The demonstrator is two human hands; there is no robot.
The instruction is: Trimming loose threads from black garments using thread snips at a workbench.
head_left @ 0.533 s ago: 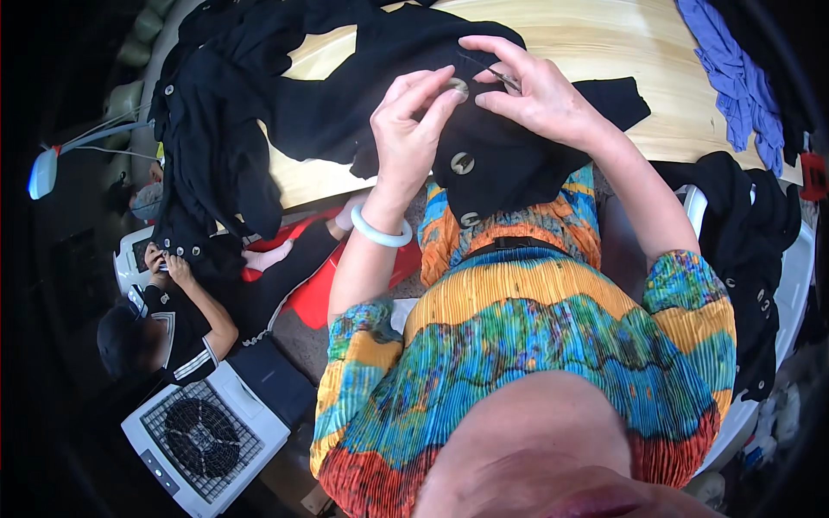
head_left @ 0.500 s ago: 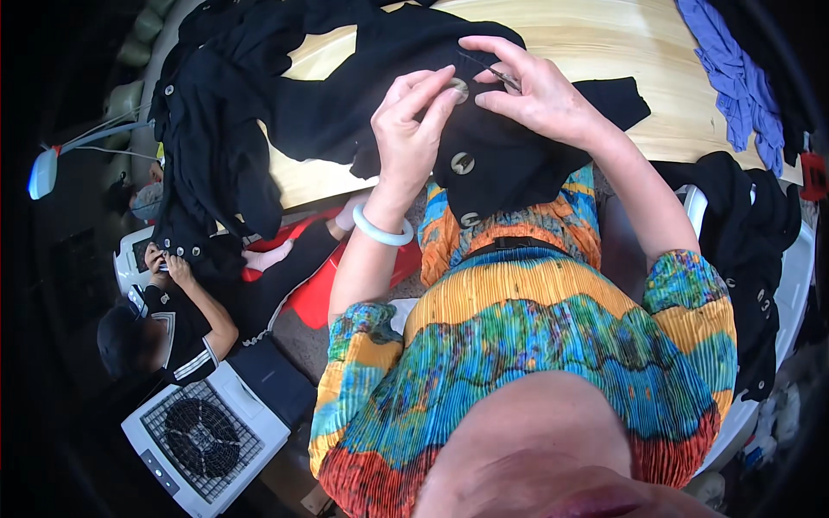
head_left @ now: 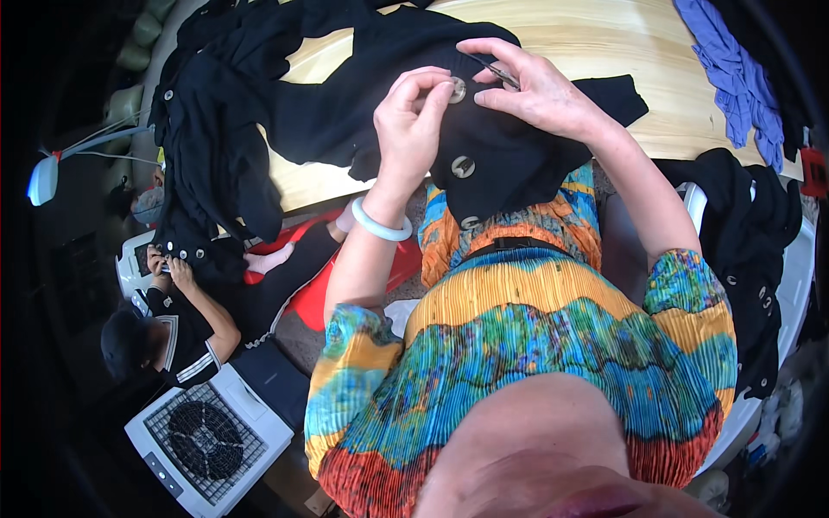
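A black garment (head_left: 345,104) with large round silver buttons lies over the wooden table (head_left: 604,43) and hangs down toward my lap. My left hand (head_left: 410,129) pinches the black cloth beside the top button (head_left: 457,89). My right hand (head_left: 535,91) rests on the same cloth just right of that button and holds a thin metal tool (head_left: 501,73) between thumb and fingers. Two more buttons (head_left: 463,166) sit lower on the same edge. A pale bangle (head_left: 380,224) is on my left wrist.
A blue cloth (head_left: 734,78) lies at the table's right end. Another black buttoned garment (head_left: 751,224) hangs over a white chair at right. At lower left a second person (head_left: 164,337) sits on the floor handling black cloth beside a white box fan (head_left: 203,432). A lamp (head_left: 43,177) stands at left.
Both hands stay at the top button; my fingers have shifted slightly on the cloth. The garment and the seated person look unchanged.
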